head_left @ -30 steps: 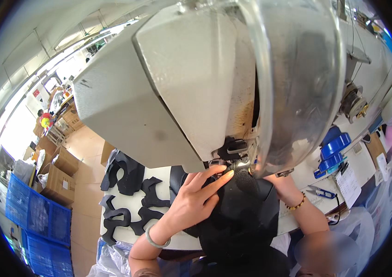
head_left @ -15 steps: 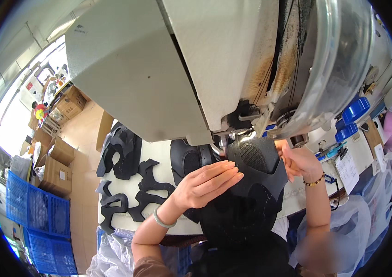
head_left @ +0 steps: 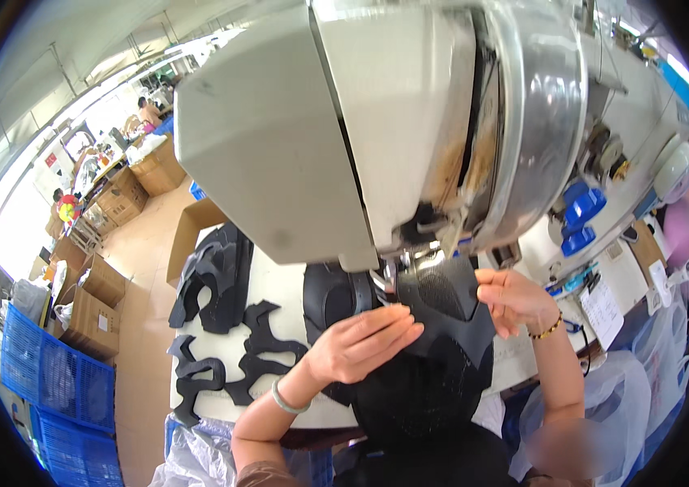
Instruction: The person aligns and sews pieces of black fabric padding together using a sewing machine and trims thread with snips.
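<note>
Crates [head_left: 56, 369] of blue plastic stand on the floor at the left edge of the scene, near cardboard boxes [head_left: 88, 323]. Next, on a pale worktop [head_left: 279, 288], a stack of dark pieces [head_left: 214, 280] lies on the far side, with curved black cutouts [head_left: 198, 377] nearer. The person's left hand [head_left: 360, 347] reaches over the left part of a black panel [head_left: 442, 341], fingers straight and pressed together; the thumb is hidden, so whether this grip pinches anything cannot be told. It would work best lying flat and light, steadying the material, fingertips well short of the metal foot [head_left: 385, 280] just beyond. The panel sits mid-scene, at the near side of a large grey sewing machine [head_left: 279, 162], a mesh patch [head_left: 446, 292] toward its far end. At its right edge, the right hand [head_left: 519, 302] appears to pinch the rim between thumb and fingertips. That grip should probably guide and turn gently, without tugging, so the panel stays smooth and level. Farther right, a written sheet of paper [head_left: 602, 315] rests on the worktop.
</note>
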`<state>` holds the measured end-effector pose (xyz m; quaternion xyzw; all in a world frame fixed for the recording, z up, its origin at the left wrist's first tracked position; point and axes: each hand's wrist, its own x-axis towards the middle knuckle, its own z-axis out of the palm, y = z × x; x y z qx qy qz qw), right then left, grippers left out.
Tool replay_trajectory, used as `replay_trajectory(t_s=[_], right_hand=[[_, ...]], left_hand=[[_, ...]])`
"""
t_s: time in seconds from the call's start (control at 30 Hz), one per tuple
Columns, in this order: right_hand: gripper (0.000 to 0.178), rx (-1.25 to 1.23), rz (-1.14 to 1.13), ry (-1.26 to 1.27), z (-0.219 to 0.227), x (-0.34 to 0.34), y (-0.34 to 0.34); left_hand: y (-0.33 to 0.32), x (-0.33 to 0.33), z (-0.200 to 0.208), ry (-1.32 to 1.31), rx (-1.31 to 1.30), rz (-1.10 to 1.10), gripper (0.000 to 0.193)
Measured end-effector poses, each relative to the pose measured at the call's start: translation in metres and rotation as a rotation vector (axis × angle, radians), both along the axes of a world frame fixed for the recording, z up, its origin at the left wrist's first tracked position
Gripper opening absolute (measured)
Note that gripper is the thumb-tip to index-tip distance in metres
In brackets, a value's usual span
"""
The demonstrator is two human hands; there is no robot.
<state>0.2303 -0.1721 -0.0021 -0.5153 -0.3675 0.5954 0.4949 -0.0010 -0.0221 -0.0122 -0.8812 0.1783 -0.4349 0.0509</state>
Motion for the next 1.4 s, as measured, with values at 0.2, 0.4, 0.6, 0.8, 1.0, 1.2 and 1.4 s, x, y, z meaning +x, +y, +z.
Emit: replay_trajectory(t_s=[0.2, 0.4, 0.6, 0.8, 1.0, 1.2, 1.4], right_hand=[[0.018, 0.015, 0.091, -0.132, 0.011, 0.016, 0.010], [0.036, 0.168, -0.059, -0.192, 0.005, 0.012, 0.016], [0.024, 0.232, -0.120, 0.044, -0.027, 0.018, 0.023], [0.021, 0.303, -0.166, 0.338, -0.046, 0.019, 0.027], [0.035, 0.324, -0.140, 0.490, -0.066, 0.030, 0.031], [0.031, 0.396, -0.129, 0.142, -0.052, 0.006, 0.025], [0.024, 0.404, -0.188, 0.161, -0.047, -0.009, 0.023]], left_hand=[[-0.006, 0.005, 0.001, -0.054, 0.020, -0.004, 0.019], [-0.007, 0.010, 0.001, -0.058, -0.009, 0.019, 0.019], [0.002, 0.013, 0.002, -0.060, -0.022, 0.035, 0.021], [0.007, 0.017, 0.006, -0.070, -0.043, 0.090, 0.021], [0.015, 0.016, 0.008, -0.007, -0.135, 0.110, 0.027], [0.033, 0.010, 0.007, 0.170, -0.485, 0.066, 0.035], [0.006, 0.006, 0.019, 0.129, -0.344, 0.333, 0.024]])
